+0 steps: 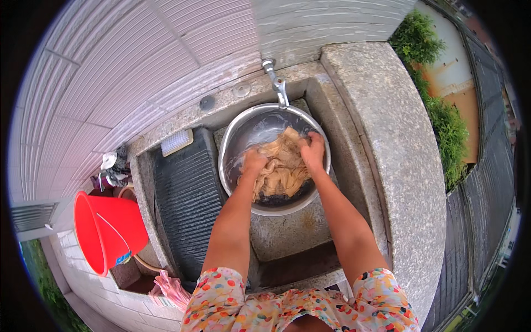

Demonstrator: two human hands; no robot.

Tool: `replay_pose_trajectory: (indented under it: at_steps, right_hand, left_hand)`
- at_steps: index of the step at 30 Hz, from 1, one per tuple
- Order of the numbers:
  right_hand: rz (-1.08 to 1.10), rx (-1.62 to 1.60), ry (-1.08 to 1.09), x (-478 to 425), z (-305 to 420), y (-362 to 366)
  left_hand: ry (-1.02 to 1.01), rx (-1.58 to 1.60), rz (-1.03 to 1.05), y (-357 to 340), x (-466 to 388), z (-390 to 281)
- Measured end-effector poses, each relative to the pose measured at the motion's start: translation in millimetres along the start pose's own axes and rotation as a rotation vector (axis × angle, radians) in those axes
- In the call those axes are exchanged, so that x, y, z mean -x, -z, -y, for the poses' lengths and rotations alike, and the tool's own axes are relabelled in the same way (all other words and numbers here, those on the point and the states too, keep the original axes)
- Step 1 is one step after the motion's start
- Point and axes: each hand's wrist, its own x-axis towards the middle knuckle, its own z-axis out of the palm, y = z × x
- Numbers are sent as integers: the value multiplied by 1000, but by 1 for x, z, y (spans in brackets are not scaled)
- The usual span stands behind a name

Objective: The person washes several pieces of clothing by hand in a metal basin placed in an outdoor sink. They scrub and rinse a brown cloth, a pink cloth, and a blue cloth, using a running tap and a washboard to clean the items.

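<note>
A wet tan cloth [282,166] lies bunched in a round stainless steel basin [224,166] that holds some water. At the cloth's left side is my left hand [254,162], blurred, its fingertips hidden by folds and water. My right hand [313,151] touches the cloth's right edge, fingers bent and thumb toward the folds. How firmly either hand grips the fabric does not show. Above the basin's far rim hangs the spout of a metal tap [281,89].
The basin sits in a stone sink [290,232] beside a dark ribbed washboard [186,199]. A white-bristled scrub brush [177,142] lies at the washboard's far end. Left are a tilted red bucket [120,224] and a pink cloth [172,288]. A broad stone ledge [398,166] borders the right.
</note>
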Motion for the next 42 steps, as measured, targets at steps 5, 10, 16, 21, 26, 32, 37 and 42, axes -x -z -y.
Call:
replay_pose_trajectory:
  at_steps: [5, 10, 16, 21, 26, 32, 37, 42]
  right_hand:
    - [216, -575, -407, 17, -12, -15]
    - [548, -1489, -877, 40, 28, 36]
    - [609, -1575, -798, 63, 31, 13]
    - [572, -1389, -971, 88, 67, 28]
    - [674, 124, -322, 38, 94, 96]
    - [655, 711, -63, 53, 47, 25]
    - [517, 946, 107, 66, -54, -46]
    - [556, 351, 27, 52, -15, 21]
  left_hand:
    - [-847, 63, -351, -7, 62, -42]
    - [-697, 510, -30, 9, 158, -107]
    - [-1011, 120, -45, -5, 130, -101]
    - [-439, -456, -142, 33, 29, -54]
    - [-471, -456, -500, 48, 0, 15]
    - [-308, -906, -284, -23, 53, 32]
    - [-173, -760, -166, -20, 48, 0]
    - [-204, -518, 66, 19, 41, -9]
